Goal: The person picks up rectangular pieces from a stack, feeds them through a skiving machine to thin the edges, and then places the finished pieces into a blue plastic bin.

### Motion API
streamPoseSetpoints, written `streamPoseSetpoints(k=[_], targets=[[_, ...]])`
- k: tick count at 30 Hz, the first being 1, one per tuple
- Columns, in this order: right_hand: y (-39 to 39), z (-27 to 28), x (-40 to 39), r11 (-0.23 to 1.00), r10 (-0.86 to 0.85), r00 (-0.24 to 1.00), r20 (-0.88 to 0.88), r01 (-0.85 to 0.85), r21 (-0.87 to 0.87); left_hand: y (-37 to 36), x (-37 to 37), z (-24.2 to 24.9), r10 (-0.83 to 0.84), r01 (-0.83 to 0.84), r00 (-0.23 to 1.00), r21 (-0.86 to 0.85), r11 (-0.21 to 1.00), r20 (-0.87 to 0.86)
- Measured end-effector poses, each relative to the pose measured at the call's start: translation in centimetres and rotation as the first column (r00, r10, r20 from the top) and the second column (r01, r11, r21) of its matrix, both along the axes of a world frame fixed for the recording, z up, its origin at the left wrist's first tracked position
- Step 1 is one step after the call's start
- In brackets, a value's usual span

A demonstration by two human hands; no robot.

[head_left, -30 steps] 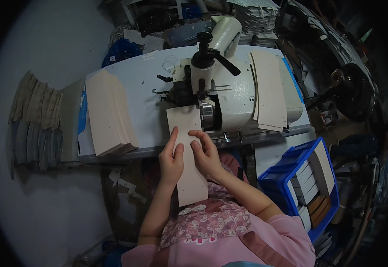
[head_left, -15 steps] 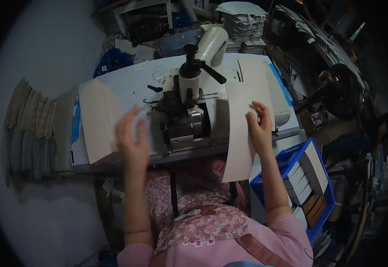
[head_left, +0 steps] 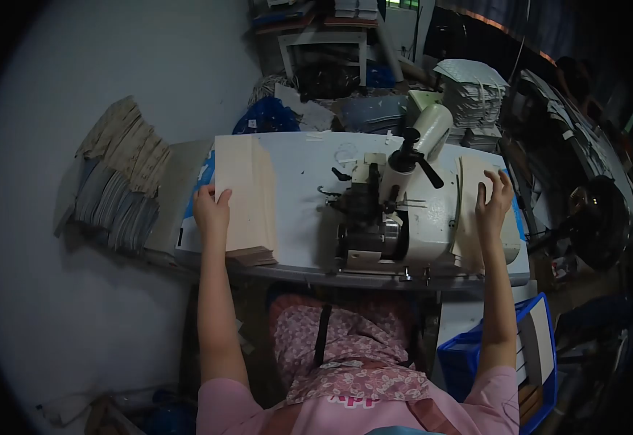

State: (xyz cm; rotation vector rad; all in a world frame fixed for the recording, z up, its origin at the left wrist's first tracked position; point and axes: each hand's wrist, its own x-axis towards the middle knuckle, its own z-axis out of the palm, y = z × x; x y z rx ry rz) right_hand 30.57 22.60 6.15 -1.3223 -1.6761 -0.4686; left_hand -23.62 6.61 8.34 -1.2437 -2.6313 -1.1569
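Observation:
My left hand (head_left: 212, 210) is at the left edge of a stack of long cream sheets (head_left: 263, 203), its thumb over the top cream sheet (head_left: 234, 163) and the fingers curled at that sheet's edge. The top sheet sits shifted left of those under it. My right hand (head_left: 495, 206) hovers with fingers apart and bent over a second pile of cream sheets (head_left: 469, 196), holding nothing. Between the two stacks stands a machine (head_left: 374, 239) with a metal roller, a pale arm and a black lever.
The white table (head_left: 302, 188) carries all this. Bundled grey and tan pieces (head_left: 121, 181) stand at its left. A blue crate (head_left: 461, 355) with boxes is at the lower right, near a dark fan (head_left: 599, 221). White stacked bundles (head_left: 472, 90) rise behind.
My left hand has moved to the left stack's outer edge and closed on its top sheet. The right-hand sheet that overhung the table now lies on its pile. The view has turned left.

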Motion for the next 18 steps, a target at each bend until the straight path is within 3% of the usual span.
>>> streamPoseSetpoints(k=[1,2,4,5,6,8,9,10,12,13,16,18], targets=[[-2.1,1.1,-1.8,0.974,0.212,0.970,-0.119,-0.220,-0.052,-0.1,0.9,0.2,0.009,-0.013,0.998,0.058,0.998,0.061],[-4.6,1.9,-3.7,0.903,0.392,0.886,-0.246,-0.422,-0.080,-0.4,2.0,0.0,-0.155,0.105,0.968,0.243,0.964,0.199],[-10.1,2.7,-8.3,0.742,0.500,0.687,-0.527,-0.654,-0.148,-1.6,5.6,-0.7,-0.525,0.229,0.769,0.611,0.758,0.365],[-11.4,1.0,-10.3,0.652,0.547,0.560,-0.623,-0.751,-0.103,-2.9,8.6,0.1,-0.629,0.306,0.690,0.642,0.703,0.359],[-13.4,0.6,-12.2,0.548,0.568,0.474,-0.673,-0.828,-0.120,-4.5,11.9,0.9,-0.723,0.376,0.596,0.674,0.636,0.350],[-16.2,-1.6,-15.3,0.323,0.509,0.246,-0.825,-0.943,-0.082,-7.0,16.6,0.4,-0.775,0.437,0.463,0.650,0.622,0.430],[-17.4,-1.5,-16.1,0.180,0.303,0.121,-0.945,-0.981,-0.068,-8.1,18.0,-0.8,-0.766,0.482,0.414,0.595,0.643,0.492],[-18.0,-2.3,-16.6,0.120,0.233,0.031,-0.972,-0.993,-0.003,-8.9,19.2,-2.2,-0.747,0.525,0.370,0.539,0.659,0.552],[-18.9,-4.9,-18.3,0.263,0.339,0.113,-0.934,-0.965,-0.021,-9.1,21.1,-5.2,-0.767,0.565,0.467,0.519,0.641,0.440],[-19.4,-5.7,-18.7,0.392,0.385,0.273,-0.882,-0.913,-0.111,-9.8,22.0,-5.8,-0.633,0.502,0.536,0.393,0.771,0.559],[-20.4,-7.3,-18.4,0.296,0.118,0.242,-0.963,-0.934,-0.198,-9.1,22.8,-8.4,-0.623,0.498,0.714,0.393,0.773,0.319],[-20.2,-7.0,-18.4,0.332,0.115,0.270,-0.956,-0.917,-0.219,-8.9,23.2,-7.6,-0.589,0.471,0.693,0.357,0.807,0.416]])
